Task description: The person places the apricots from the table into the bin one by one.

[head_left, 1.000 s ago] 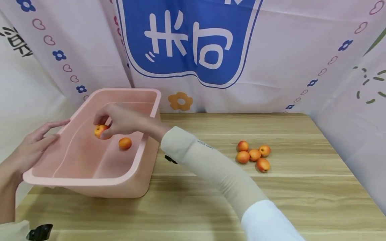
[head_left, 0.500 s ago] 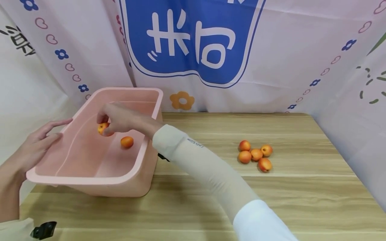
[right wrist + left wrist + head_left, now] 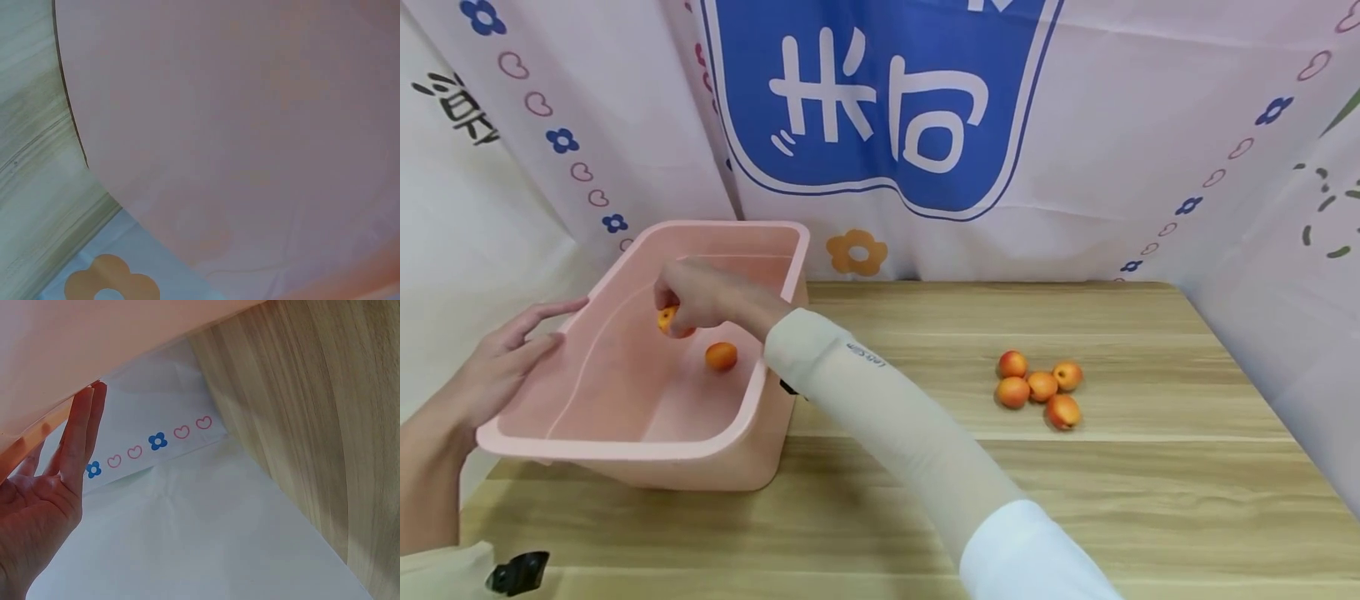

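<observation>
My right hand (image 3: 696,292) reaches over the near-side rim into a pink plastic tub (image 3: 730,450) and pinches an apricot (image 3: 666,320), orange-yellow with a red blush, partly hidden by the fingers. Just to the right of it, another apricot (image 3: 721,357) lies inside the tub. On the tub's left rim rests my left hand (image 3: 508,358). Its fingers (image 3: 78,428) look straight in the left wrist view, their tips against the tub just under the rim. The tub's outer wall (image 3: 206,112) fills most of the right wrist view, hiding that hand there.
Several apricots (image 3: 1042,386) sit in a loose cluster on the wooden table (image 3: 925,333), right of the tub. Behind hangs a white cloth (image 3: 1112,150) with a blue printed sign, close to the tub's back; more white cloth closes off both sides.
The right hand, still pinching its apricot, has shifted slightly right inside the tub, and its fingers cover more of the fruit. The whole head view has drifted a little; the left hand stays at the rim.
</observation>
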{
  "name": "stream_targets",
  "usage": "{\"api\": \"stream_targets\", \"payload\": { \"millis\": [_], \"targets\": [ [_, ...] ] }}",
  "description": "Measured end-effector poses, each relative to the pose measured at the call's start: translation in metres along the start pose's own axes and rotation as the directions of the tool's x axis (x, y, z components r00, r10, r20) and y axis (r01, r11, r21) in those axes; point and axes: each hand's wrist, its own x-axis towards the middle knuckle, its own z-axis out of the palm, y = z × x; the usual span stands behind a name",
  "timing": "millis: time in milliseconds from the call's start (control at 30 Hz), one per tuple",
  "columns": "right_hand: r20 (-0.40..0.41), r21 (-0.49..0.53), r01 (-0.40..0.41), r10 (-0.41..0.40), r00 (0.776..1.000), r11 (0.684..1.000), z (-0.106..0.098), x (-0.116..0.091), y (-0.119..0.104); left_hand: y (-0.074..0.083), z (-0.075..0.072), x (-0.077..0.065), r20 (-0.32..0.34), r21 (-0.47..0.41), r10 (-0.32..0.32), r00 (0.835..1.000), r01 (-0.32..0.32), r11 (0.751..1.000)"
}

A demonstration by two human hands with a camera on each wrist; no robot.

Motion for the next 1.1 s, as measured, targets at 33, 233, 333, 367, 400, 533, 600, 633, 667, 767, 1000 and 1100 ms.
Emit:
{"api": "stream_targets", "payload": {
  "millis": [33,233,333,367,400,533,600,633,667,767,1000,1100],
  "targets": [
    [0.002,-0.005,0.0,0.0,1.0,1.0,0.001,0.0,0.0,-0.001,0.0,0.0,-0.004,0.007,0.005,1.0,-0.005,1.0],
    [0.015,0.001,-0.037,0.037,0.999,0.999,0.002,0.002,-0.004,-0.003,0.001,0.001,-0.004,0.013,0.013,1.0,-0.013,1.0],
    [0.025,-0.005,-0.066,0.066,0.997,0.998,0.002,0.004,-0.006,-0.004,0.001,0.001,-0.002,0.004,0.027,1.0,-0.027,1.0],
    [0.026,-0.011,-0.072,0.073,0.997,0.997,0.002,0.004,-0.006,-0.004,0.0,0.001,0.0,-0.004,0.03,1.0,-0.03,1.0],
    [0.027,-0.018,-0.076,0.077,0.997,0.997,0.002,0.004,-0.005,-0.005,0.0,0.001,0.002,-0.016,0.034,0.999,-0.034,0.999],
    [0.031,-0.036,-0.097,0.098,0.995,0.995,0.001,0.004,0.0,-0.005,-0.001,0.0,0.007,-0.06,0.036,0.999,-0.036,0.998],
    [0.045,-0.039,-0.108,0.11,0.993,0.993,0.001,0.004,0.002,-0.005,-0.001,-0.001,0.008,-0.074,0.034,0.999,-0.033,0.997],
    [0.052,-0.04,-0.115,0.117,0.992,0.993,0.001,0.004,0.003,-0.005,-0.001,-0.001,0.007,-0.075,0.032,0.999,-0.032,0.997],
    [0.057,-0.041,-0.128,0.131,0.99,0.991,0.001,0.004,0.003,-0.004,-0.001,-0.001,0.007,-0.072,0.033,0.999,-0.032,0.997],
    [0.078,-0.076,-0.164,0.17,0.982,0.984,0.0,0.004,0.003,-0.002,0.0,-0.002,0.006,-0.076,0.033,0.999,-0.032,0.997],
    [0.094,-0.134,-0.203,0.217,0.972,0.97,0.0,0.003,0.003,-0.002,0.001,-0.002,0.012,-0.089,0.036,0.999,-0.035,0.995],
    [0.088,-0.135,-0.205,0.217,0.972,0.969,0.001,0.003,0.005,-0.003,0.0,-0.002,0.017,-0.105,0.04,0.999,-0.038,0.994]
  ]
}}
